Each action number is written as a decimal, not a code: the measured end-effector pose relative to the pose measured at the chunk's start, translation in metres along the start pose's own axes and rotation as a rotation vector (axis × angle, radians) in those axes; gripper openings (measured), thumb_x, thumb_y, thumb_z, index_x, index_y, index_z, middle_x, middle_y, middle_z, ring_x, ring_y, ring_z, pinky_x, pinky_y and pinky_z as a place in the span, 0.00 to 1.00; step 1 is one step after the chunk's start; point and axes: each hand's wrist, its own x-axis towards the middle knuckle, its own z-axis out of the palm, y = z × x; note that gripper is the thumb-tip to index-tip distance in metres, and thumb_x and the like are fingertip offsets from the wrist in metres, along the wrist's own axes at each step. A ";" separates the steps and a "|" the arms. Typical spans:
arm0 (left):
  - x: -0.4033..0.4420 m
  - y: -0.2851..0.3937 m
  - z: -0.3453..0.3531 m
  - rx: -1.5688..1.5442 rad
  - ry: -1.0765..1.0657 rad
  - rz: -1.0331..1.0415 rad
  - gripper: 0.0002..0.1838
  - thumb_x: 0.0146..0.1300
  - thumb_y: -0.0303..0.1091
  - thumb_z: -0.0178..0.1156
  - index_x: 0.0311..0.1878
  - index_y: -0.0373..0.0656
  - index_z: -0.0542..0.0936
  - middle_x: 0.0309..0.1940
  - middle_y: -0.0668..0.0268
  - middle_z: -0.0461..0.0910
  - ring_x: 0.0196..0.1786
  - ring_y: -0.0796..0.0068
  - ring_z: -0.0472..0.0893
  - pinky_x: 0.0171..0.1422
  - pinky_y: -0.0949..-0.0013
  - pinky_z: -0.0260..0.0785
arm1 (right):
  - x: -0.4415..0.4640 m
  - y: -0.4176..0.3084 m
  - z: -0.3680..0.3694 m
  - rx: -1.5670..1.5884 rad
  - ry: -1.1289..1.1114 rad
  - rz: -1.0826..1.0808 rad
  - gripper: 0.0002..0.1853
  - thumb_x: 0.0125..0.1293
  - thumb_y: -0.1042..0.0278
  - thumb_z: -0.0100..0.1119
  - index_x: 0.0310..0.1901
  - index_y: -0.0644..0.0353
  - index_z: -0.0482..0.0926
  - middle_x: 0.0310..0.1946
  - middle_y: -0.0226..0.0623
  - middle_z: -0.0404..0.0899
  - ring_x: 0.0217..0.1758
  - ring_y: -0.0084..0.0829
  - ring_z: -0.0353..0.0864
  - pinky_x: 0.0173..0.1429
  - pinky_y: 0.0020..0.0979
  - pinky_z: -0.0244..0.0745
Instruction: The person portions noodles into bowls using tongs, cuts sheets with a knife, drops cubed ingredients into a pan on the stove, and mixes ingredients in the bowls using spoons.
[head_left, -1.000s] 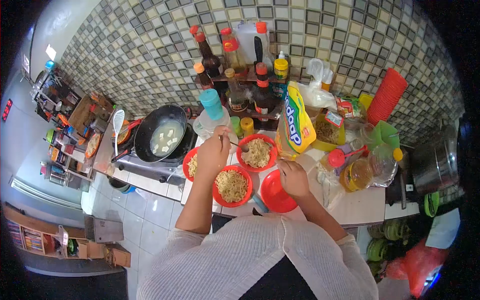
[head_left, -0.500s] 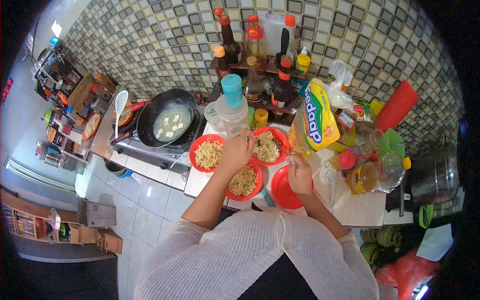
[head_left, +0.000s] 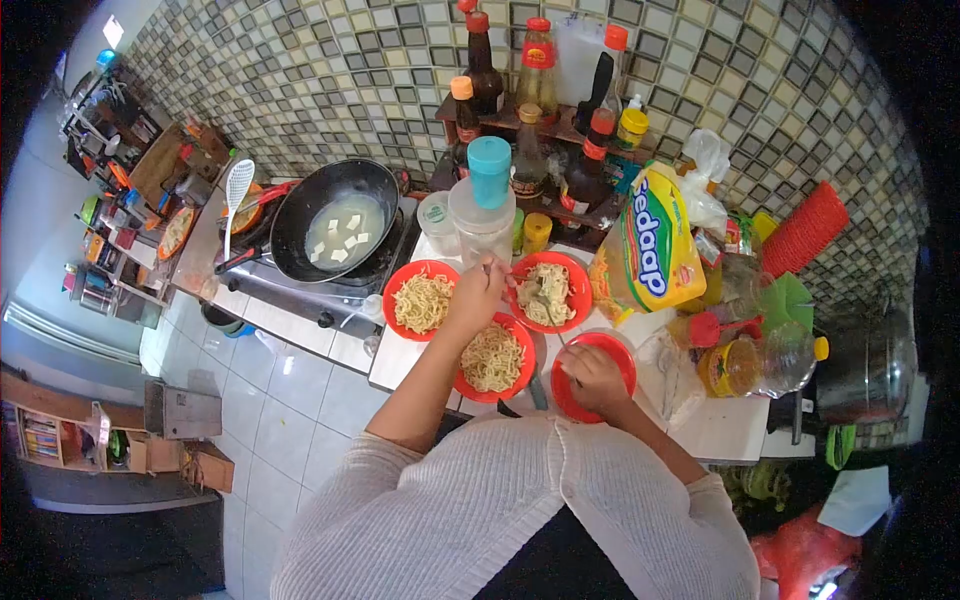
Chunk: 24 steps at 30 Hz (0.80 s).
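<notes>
My right hand (head_left: 597,376) is closed over the lower right red bowl (head_left: 630,356), gripping a thin metal utensil (head_left: 561,340), a fork or spoon. Its far end reaches into the noodles (head_left: 545,292) in the upper red bowl (head_left: 579,281). At that bowl's left rim is my left hand (head_left: 478,297), fingers pinched together; what they hold is too small to make out. Below my left hand, noodles (head_left: 492,360) fill another red bowl (head_left: 527,371). Farther left stands a third red bowl (head_left: 390,290) of noodles (head_left: 421,303).
A black wok (head_left: 285,225) with white cubes in cloudy liquid sits on the stove (head_left: 300,305). Behind the bowls are a clear jar (head_left: 482,228) and sauce bottles (head_left: 484,75). A yellow Sedaap pack (head_left: 655,245) and oil bottles (head_left: 725,370) stand at right.
My right hand has moved down over the lower right bowl, with the utensil still reaching into the upper bowl's noodles. My left hand stays near the upper bowl's rim. The view has shifted slightly.
</notes>
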 end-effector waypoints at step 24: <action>-0.007 0.046 0.007 0.515 0.056 0.266 0.11 0.72 0.35 0.46 0.52 0.42 0.70 0.29 0.46 0.80 0.35 0.41 0.81 0.40 0.45 0.71 | 0.035 0.013 -0.021 0.578 0.428 0.594 0.12 0.75 0.71 0.43 0.40 0.67 0.77 0.31 0.46 0.82 0.36 0.40 0.84 0.45 0.36 0.78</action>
